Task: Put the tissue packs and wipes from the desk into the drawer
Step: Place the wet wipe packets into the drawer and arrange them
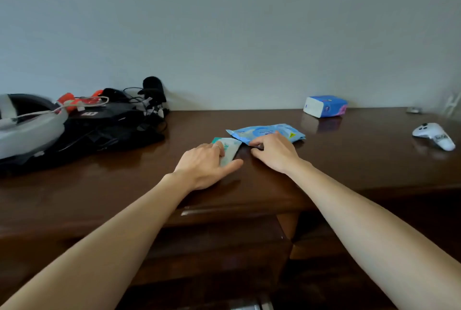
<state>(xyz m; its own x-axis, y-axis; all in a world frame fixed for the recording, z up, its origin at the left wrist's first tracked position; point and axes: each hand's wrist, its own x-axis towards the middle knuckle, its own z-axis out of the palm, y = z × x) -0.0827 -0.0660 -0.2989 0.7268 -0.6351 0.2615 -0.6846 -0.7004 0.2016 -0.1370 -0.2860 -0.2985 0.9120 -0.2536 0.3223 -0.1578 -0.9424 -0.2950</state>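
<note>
A small green-and-white tissue pack (230, 148) lies on the dark wooden desk (349, 150), and my left hand (207, 165) rests on it with fingers over its near end and thumb out to the right. A flat blue wipes pack (264, 133) lies just behind it; my right hand (274, 151) covers its near edge, fingers curled at its left corner. A blue-and-white tissue pack (324, 106) stands at the back by the wall. Below the desk edge a drawer (224, 247) stands pulled out, dark inside.
A black bag (104, 130) with cables, a microphone and a grey-white headset (27, 125) fills the desk's left side. A white controller (434, 136) lies at the far right. A small metal object (414, 109) sits by the wall.
</note>
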